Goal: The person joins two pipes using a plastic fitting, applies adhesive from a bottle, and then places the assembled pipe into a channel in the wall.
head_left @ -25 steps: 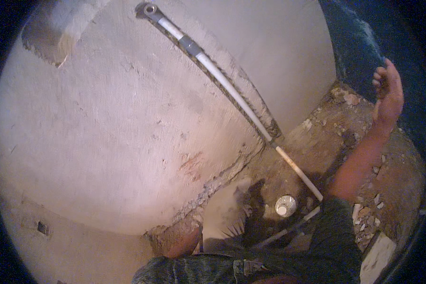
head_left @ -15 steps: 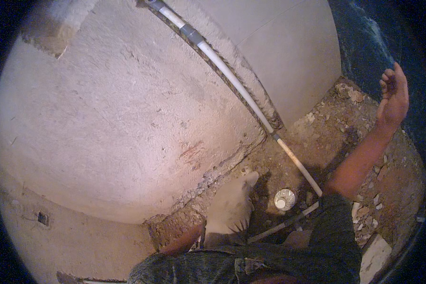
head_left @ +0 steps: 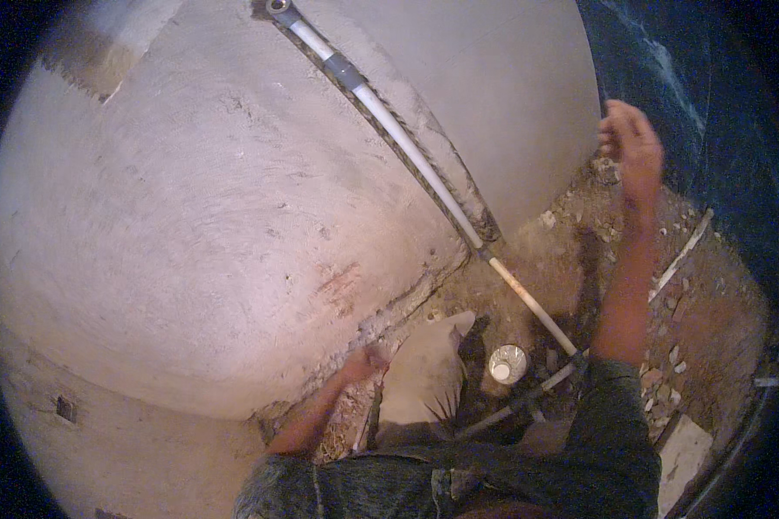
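Observation:
My right hand is raised at the right, near the edge between the pale wall and a dark blue-green surface. Its fingers are loosely bent and slightly blurred, with nothing visible in them. Low by the foot of the wall is my left hand, beside a pale cloth-covered shape that looks like my leg. Its fingers are too blurred to read. Between my arms, a white pipe with a grey coupling runs down a groove in the wall. It continues as a cream pipe to a joint near my right sleeve.
A clear round container with a white cap stands on the dirt floor. Another pipe length lies low beside it. Rubble, a thin pale strip and a flat pale slab lie at the right. A small square hole marks the left wall.
My right hand has swung left and slightly up. My left hand has come forward into view by the wall's foot. The view has shifted a little.

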`<state>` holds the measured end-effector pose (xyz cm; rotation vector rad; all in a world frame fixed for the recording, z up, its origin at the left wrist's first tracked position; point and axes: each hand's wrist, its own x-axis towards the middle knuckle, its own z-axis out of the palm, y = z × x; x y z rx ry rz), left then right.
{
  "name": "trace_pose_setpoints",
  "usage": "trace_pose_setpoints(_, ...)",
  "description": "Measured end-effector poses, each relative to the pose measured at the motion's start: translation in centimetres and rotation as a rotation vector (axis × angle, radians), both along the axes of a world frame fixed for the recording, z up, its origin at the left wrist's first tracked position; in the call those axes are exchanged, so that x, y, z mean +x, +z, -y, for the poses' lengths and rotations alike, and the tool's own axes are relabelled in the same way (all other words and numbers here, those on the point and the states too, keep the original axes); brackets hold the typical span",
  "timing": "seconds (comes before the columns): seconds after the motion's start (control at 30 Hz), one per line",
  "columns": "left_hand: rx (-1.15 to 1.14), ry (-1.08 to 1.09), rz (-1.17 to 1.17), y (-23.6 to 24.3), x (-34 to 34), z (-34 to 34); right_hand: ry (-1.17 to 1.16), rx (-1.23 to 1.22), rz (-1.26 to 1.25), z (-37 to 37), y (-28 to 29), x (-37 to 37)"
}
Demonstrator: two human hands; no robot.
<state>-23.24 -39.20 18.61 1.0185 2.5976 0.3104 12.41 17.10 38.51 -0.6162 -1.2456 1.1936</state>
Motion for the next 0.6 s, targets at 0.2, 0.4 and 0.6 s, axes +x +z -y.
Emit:
trace_pose_setpoints(0.2, 0.626, -0.361, -0.439, 30.9, -1.1, -23.3, 0.161, 0.078, 0.188, 3.6, -1.0, -8.2)
trace_pose_setpoints(0.4, 0.95, -0.745, -1.544, 49.6, 0.1, -36.1, 0.296, 0.214, 0.493, 5.5, -6.5, -15.2)
trace_pose_setpoints(0.6, 0.61, -0.587, -1.687, 53.2, 2.0, -40.2, 0.263, 0.32, 0.659, 6.6, -8.1, -17.2)
